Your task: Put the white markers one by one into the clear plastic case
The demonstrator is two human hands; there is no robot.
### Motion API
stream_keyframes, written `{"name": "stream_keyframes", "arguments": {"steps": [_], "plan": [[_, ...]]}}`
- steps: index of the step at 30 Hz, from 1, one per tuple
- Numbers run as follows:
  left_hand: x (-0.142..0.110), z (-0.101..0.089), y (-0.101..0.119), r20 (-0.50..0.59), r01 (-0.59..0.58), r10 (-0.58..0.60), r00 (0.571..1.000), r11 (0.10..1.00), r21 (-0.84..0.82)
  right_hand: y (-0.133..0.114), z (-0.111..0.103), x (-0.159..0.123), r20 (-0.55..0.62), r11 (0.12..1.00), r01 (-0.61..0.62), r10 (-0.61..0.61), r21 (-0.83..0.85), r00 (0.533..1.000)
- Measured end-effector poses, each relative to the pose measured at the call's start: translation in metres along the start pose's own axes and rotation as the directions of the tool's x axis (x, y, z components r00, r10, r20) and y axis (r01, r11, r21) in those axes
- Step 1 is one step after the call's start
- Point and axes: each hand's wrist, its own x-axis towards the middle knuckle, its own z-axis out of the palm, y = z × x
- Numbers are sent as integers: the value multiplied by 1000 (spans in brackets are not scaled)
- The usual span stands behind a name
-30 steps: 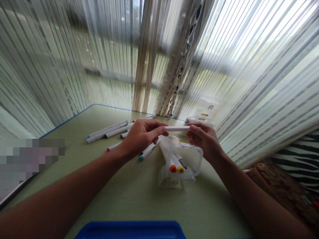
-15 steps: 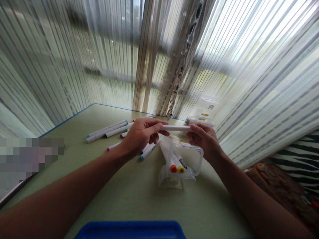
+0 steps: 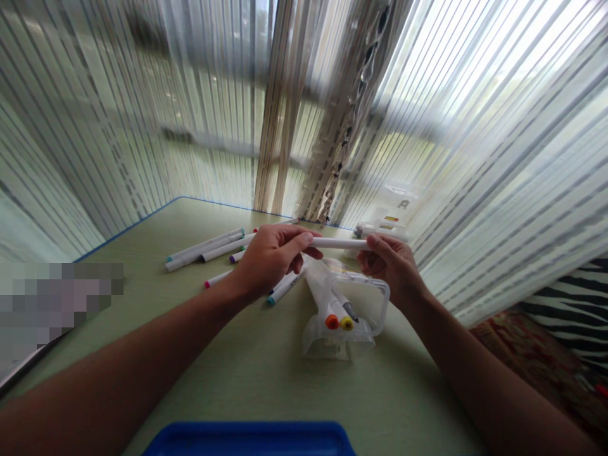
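Observation:
A white marker (image 3: 340, 244) is held level between my two hands, above the table. My left hand (image 3: 275, 256) pinches its left end, and my right hand (image 3: 392, 259) grips the right end; both tips are covered by fingers. Just below lies a clear plastic case (image 3: 384, 304) on its side, its open end facing me. Inside it are an orange-capped marker (image 3: 332, 322), a yellow-capped marker (image 3: 346, 323) and a grey-tipped marker (image 3: 350, 310). Under and beside my left hand, several loose white markers (image 3: 204, 249) with coloured ends are scattered, some partly hidden.
A blue tray edge (image 3: 251, 437) shows at the bottom. Another clear case (image 3: 384, 229) stands at the back right, before the striped curtains (image 3: 213, 126). The pale green table (image 3: 213, 361) has a blue rim. Zebra-striped fabric (image 3: 570, 310) lies off to the right.
Both hands and the marker between them have shifted very slightly to the right in the picture. The grip looks the same, and the case and loose markers stay in place.

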Motion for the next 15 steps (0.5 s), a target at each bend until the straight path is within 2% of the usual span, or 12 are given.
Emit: {"name": "stream_keyframes", "arguments": {"steps": [15], "plan": [[1, -2, -3, 4, -54, 54, 999, 988, 146, 3, 0, -2, 59, 999, 26, -27, 23, 998]]}}
